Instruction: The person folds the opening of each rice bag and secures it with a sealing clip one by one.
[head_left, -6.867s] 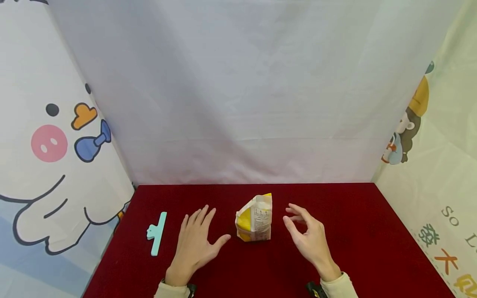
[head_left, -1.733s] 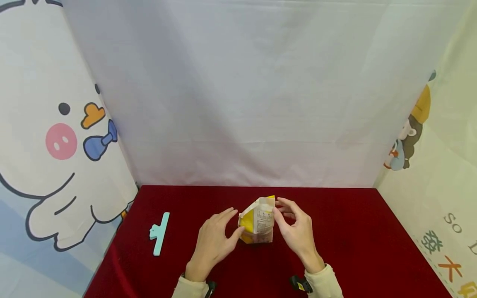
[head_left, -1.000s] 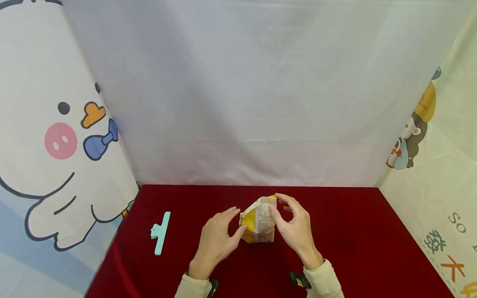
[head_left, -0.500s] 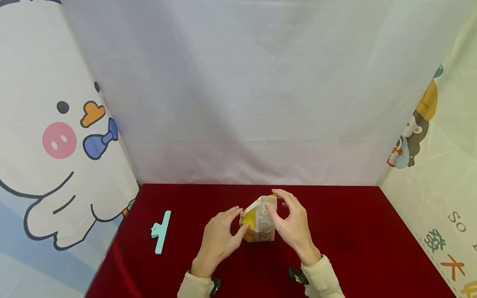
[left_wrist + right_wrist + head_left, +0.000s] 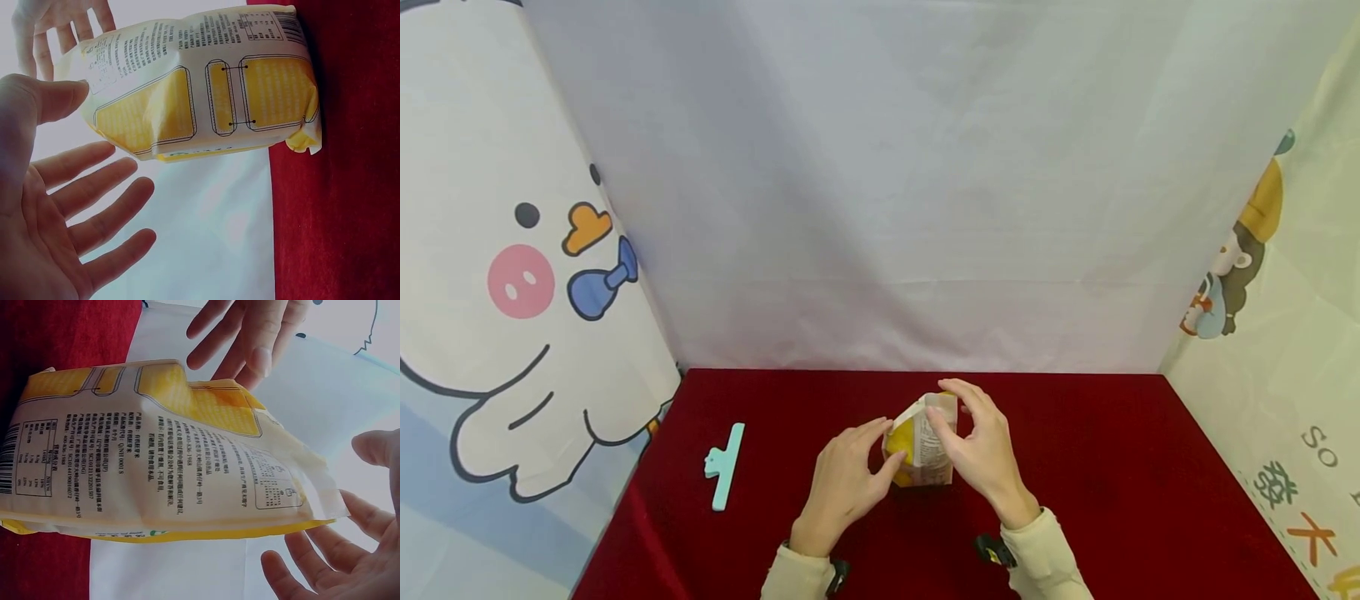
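A white and yellow food bag (image 5: 934, 454) with printed text stands upright on the red tabletop, its top slanting. My left hand (image 5: 842, 479) is at the bag's left side, fingers spread; in the left wrist view the thumb (image 5: 65, 100) overlaps the bag's edge, and I cannot tell whether it touches. My right hand (image 5: 988, 454) stands around the upper right corner, thumb in front and fingers behind. In the right wrist view its fingers (image 5: 334, 547) are extended by the bag's top end, with the thumb apart from it. A turquoise sealing clip (image 5: 724, 468) lies to the left.
The red cloth-covered table (image 5: 1112, 483) ends at a pale hanging curtain (image 5: 880, 208) behind. Printed cloths with cartoon figures hang at the left (image 5: 572, 375) and right (image 5: 1285, 350). Both wrists carry dark straps.
Both hands have come in from either side to the bag. Lately the right hand has shifted left over the top corner and the left slightly right. Bag and clip stay put.
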`<action>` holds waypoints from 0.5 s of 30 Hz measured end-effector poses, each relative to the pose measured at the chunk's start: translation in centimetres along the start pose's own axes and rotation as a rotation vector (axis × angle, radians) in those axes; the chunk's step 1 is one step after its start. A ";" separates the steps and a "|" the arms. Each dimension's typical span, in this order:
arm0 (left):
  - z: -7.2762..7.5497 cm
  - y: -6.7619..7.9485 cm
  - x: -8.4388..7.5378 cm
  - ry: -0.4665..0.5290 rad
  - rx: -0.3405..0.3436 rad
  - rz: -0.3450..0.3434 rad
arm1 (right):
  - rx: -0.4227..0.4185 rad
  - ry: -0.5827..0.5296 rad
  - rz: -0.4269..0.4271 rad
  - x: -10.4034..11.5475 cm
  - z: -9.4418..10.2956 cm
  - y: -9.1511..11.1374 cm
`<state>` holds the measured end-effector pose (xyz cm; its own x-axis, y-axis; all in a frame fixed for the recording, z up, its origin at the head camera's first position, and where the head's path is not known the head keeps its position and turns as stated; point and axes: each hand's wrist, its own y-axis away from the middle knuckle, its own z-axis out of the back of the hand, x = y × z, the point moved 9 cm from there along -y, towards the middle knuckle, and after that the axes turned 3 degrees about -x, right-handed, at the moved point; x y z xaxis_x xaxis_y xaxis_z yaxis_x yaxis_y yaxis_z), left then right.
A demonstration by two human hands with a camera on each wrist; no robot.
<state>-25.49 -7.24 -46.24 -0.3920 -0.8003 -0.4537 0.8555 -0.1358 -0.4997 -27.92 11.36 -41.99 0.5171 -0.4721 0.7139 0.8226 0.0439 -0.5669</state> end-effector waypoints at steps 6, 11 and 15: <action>-0.1 0.0 0.0 0.009 0.000 0.005 | 0.021 -0.008 -0.006 0.0 -0.3 -0.2; -0.1 -0.1 -0.1 0.014 0.001 0.005 | 0.022 0.002 -0.010 0.1 -0.4 -0.5; 0.0 -0.2 -0.2 0.021 -0.015 0.000 | 0.016 0.004 -0.003 0.4 -0.5 -1.0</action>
<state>-25.55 -7.06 -46.02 -0.3994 -0.7880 -0.4685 0.8502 -0.1271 -0.5109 -28.68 10.74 -41.33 0.5135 -0.4762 0.7139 0.8281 0.0567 -0.5578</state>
